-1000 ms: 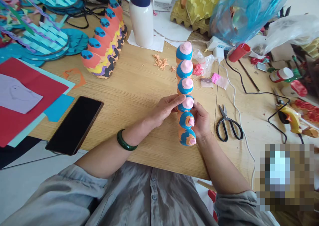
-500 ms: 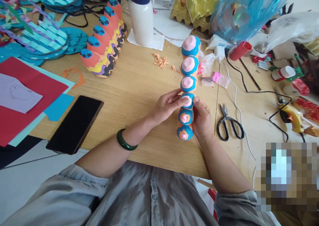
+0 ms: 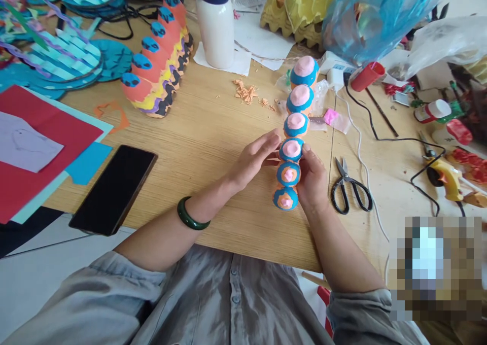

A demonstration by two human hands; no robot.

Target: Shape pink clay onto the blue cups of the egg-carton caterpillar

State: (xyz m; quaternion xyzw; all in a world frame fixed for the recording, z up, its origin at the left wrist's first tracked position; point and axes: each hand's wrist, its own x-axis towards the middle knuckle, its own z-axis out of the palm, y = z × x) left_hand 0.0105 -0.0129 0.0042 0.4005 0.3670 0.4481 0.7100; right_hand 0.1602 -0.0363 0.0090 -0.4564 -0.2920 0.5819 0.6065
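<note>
A long bumpy craft strip of several orange domes, each capped with blue and pink clay, stands out over the table in front of me. My right hand grips its right side near the lower end, thumb beside the fourth dome. On the left side, my left hand has its fingers stretched out beside the strip; some fingertips pass behind it, so contact is unclear. The two domes nearest me carry smaller pink lumps with orange showing round them.
Black-handled scissors lie right of my right hand, by a white cable. A phone is at left. Behind stand a painted orange carton strip and a white bottle. Orange scraps lie mid-table.
The strip's far end has swung to the right and the strip tilts more. My left thumb has lifted off the fourth dome, and the left fingers have opened.
</note>
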